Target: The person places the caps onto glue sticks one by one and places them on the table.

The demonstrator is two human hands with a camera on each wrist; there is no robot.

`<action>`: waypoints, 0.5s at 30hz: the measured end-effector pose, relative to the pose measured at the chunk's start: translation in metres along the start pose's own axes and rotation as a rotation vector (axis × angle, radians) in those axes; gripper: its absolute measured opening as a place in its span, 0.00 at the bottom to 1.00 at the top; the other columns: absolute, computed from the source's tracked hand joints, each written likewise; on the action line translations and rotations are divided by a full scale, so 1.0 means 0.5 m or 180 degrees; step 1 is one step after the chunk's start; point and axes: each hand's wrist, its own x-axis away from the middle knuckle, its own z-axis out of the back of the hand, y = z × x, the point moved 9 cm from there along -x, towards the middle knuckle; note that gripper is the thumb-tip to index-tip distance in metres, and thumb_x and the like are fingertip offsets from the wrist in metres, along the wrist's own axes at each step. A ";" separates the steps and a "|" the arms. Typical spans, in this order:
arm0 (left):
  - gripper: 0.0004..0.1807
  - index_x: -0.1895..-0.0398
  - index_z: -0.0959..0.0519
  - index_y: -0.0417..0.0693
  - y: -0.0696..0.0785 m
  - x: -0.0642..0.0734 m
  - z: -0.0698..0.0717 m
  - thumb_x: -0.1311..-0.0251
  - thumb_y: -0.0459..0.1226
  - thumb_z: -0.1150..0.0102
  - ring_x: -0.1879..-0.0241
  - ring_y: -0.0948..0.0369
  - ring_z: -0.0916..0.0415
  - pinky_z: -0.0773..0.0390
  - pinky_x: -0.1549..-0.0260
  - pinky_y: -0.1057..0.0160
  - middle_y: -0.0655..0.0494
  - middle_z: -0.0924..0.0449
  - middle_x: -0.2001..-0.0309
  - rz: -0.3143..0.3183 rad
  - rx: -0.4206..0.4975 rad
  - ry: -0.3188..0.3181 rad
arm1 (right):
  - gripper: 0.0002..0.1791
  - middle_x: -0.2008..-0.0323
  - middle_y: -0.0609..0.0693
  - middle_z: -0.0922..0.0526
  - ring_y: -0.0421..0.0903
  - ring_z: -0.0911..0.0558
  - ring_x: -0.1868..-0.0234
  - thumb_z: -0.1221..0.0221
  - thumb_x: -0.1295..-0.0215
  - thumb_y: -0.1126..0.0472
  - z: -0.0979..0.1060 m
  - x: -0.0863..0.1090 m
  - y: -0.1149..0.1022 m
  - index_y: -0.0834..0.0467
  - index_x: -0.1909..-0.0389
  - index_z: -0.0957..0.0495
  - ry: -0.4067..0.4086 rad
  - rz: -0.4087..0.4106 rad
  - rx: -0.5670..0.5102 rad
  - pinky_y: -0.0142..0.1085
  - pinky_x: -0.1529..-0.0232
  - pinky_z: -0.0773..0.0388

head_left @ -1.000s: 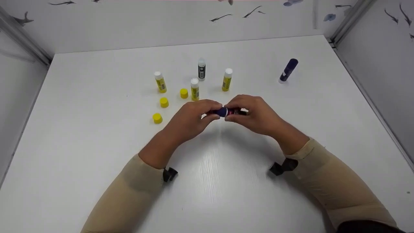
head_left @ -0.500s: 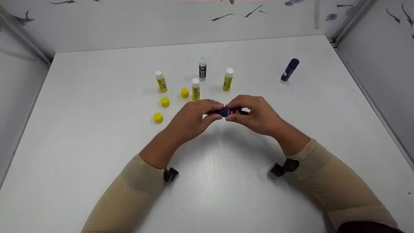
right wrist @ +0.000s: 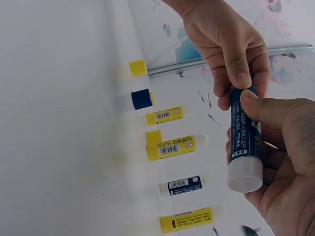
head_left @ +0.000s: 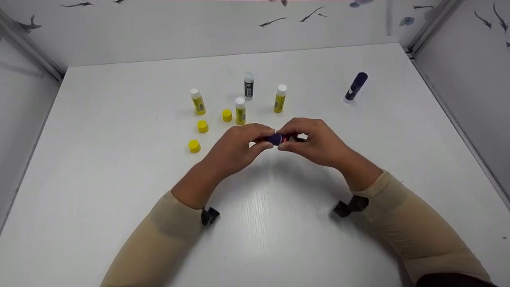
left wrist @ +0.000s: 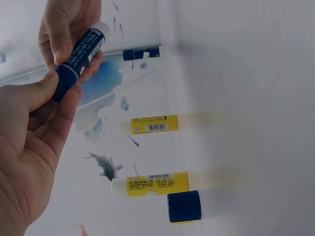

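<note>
1. L hand (head_left: 237, 149) pinches blue cap (left wrist: 65, 82) of dk-blue plastic cyl. glue stick (right wrist: 243, 132); R hand (head_left: 314, 141) grips its body.
2. Stick's in front/R of nearest yellow wht-topped plastic tube (head_left: 240, 113).
3. Wht print, wht end.

From the head we look forward and down, from well back, over the table (head_left: 255, 239), the left hand (head_left: 235, 149) and the right hand (head_left: 314, 141). From each wrist we look close along that hand toward the other, everything turned sideways (the tabletop fills our right side at the left wrist, our left at the right). Both wrist views share the dark blue glue stick (right wrist: 244, 130).
</note>
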 end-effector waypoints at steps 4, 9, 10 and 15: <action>0.14 0.45 0.15 0.45 -0.001 0.000 -0.001 0.31 0.36 0.34 0.50 0.61 0.18 0.16 0.49 0.64 0.53 0.12 0.46 -0.0017 0.0024 0.0009 | 0.11 0.61 0.47 0.14 0.44 0.22 0.62 0.28 0.36 0.62 0.000 0.001 0.001 0.54 0.53 0.12 -0.0016 0.0023 0.0014 0.29 0.61 0.23; 0.14 0.44 0.15 0.45 -0.003 0.000 -0.004 0.31 0.35 0.35 0.51 0.60 0.17 0.15 0.49 0.63 0.53 0.12 0.46 -0.0008 0.0018 -0.0006 | 0.11 0.61 0.47 0.14 0.43 0.22 0.62 0.28 0.36 0.62 -0.001 0.000 0.001 0.54 0.53 0.12 -0.0047 0.0046 -0.0011 0.29 0.61 0.23; 0.14 0.44 0.15 0.45 -0.004 0.001 -0.005 0.31 0.35 0.35 0.50 0.61 0.17 0.15 0.49 0.64 0.53 0.12 0.46 0.0003 0.0014 -0.0016 | 0.11 0.61 0.47 0.14 0.43 0.22 0.62 0.28 0.36 0.62 -0.001 0.000 0.002 0.54 0.53 0.12 -0.0052 0.0053 -0.0013 0.30 0.61 0.23; 0.15 0.43 0.15 0.47 -0.007 -0.001 -0.007 0.31 0.36 0.34 0.50 0.62 0.18 0.16 0.48 0.66 0.56 0.13 0.46 0.0060 0.0004 -0.0055 | 0.11 0.62 0.46 0.15 0.43 0.22 0.63 0.28 0.37 0.62 -0.001 -0.001 0.001 0.54 0.54 0.12 -0.0056 0.0097 -0.0001 0.32 0.62 0.24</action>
